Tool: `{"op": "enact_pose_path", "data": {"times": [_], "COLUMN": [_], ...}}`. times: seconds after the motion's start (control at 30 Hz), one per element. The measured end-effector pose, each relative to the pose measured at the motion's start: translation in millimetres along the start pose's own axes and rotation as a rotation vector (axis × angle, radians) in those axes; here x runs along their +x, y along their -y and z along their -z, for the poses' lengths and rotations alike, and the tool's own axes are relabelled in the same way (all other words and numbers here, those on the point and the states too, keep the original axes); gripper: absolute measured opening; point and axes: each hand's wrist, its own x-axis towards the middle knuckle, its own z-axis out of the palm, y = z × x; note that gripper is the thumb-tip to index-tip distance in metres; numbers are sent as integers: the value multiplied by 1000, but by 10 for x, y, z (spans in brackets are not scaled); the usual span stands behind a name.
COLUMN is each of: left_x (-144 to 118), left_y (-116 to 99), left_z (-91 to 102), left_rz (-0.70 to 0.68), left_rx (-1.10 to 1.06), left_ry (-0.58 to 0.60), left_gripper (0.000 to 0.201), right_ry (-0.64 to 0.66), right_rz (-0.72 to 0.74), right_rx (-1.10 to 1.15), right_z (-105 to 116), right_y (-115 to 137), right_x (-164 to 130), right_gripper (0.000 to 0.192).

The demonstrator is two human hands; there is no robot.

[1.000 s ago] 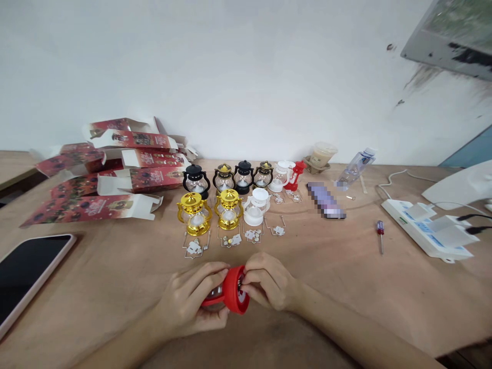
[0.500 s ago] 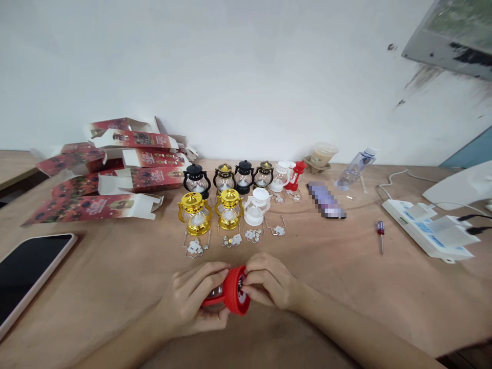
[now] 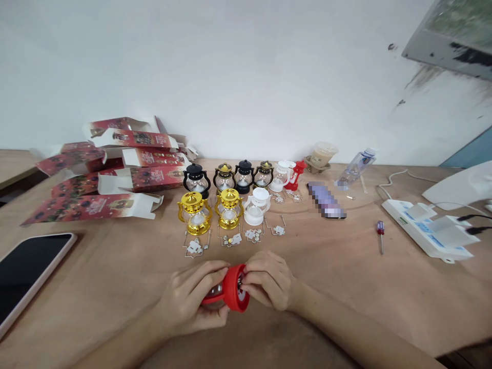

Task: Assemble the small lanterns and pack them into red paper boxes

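Observation:
A small red lantern [image 3: 231,289] lies on its side above the front of the table, its base turned to the right. My left hand [image 3: 194,292] is wrapped round its clear body and frame. At the base, my right hand [image 3: 271,279] has its fingertips pinched together inside the round recess, where small dark and shiny parts show. What those fingertips hold, if anything, is hidden. Beyond my hands stand gold lanterns [image 3: 229,210] and a white lantern [image 3: 257,207], with wire handles [image 3: 197,254], small white pieces [image 3: 195,247] and round button cells [image 3: 226,240] laid before them.
Black lanterns [image 3: 244,177] and another red lantern [image 3: 295,176] stand behind. Opened red boxes [image 3: 149,179] pile up at left, above a phone [image 3: 31,277]. At right are a second phone [image 3: 326,201], drink cup [image 3: 324,152], bottle [image 3: 355,166], screwdriver [image 3: 380,233] and power strip [image 3: 418,228].
Almost nothing differs. The red lantern and both hands have shifted very slightly, with my right fingertips still at the lantern's base.

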Motion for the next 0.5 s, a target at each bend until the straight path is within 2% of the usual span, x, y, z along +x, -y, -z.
{"op": "enact_pose_path", "data": {"times": [0.5], "left_x": [-41], "left_y": [8], "left_z": [-17], "left_rz": [29], "left_rx": [3], "left_ry": [12], "left_gripper": [30], "right_ry": [84], "right_rz": [-89], "right_rx": [66], "right_z": [0], "right_y": [24], "right_x": [26], "right_gripper": [10]}}
